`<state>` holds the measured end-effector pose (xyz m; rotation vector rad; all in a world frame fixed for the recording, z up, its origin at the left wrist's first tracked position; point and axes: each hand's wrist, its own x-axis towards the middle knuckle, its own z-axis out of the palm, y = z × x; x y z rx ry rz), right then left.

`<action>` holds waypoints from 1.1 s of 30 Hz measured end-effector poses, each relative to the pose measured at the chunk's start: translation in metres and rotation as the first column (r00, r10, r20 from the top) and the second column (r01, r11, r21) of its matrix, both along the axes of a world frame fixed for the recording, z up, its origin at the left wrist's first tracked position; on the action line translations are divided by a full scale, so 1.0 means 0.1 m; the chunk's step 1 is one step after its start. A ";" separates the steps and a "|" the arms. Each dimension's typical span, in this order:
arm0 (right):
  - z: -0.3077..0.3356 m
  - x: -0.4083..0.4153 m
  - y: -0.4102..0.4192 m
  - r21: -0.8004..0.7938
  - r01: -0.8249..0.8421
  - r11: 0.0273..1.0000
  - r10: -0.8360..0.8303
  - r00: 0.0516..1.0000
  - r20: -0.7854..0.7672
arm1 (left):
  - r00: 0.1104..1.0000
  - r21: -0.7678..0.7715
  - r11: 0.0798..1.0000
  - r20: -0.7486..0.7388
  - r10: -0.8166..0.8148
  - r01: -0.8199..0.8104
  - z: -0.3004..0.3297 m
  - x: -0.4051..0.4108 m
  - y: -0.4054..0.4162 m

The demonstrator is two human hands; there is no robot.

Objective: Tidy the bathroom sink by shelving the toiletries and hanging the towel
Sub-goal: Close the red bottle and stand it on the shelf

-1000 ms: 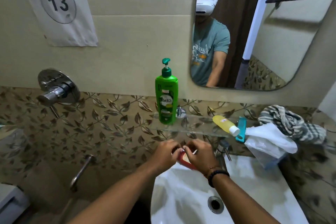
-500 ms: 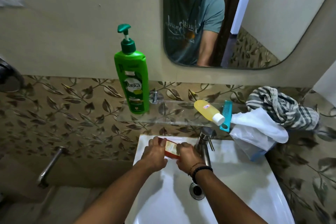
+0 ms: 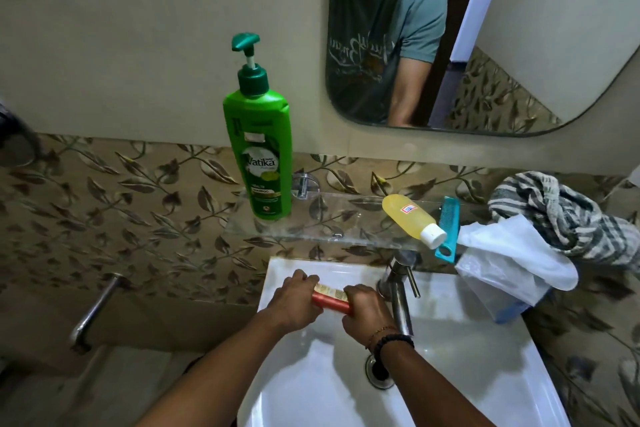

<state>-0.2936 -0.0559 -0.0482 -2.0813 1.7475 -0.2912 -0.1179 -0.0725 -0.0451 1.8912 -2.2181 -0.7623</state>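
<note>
Both hands hold a red tube with a pale label over the back of the white sink. My left hand grips its left end and my right hand its right end. Above, a clear glass shelf carries an upright green pump bottle, a yellow bottle lying on its side and a teal comb. A striped towel lies bunched at the shelf's right end.
A steel tap stands just right of my right hand. A white plastic bag hangs over the sink's right corner. The drain sits below my right wrist. A mirror hangs above; a metal pipe juts out at the left.
The view has tilted down and closed in on the sink. My hands have turned the red tube from steeply tilted to nearly level, lying across between them.
</note>
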 end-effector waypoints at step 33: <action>2.48 0.14 -0.06 -0.216 0.190 0.958 -0.023 0.799 0.601 | 0.993 -0.713 0.700 -0.052 -0.104 0.036 3.38 -0.08 0.22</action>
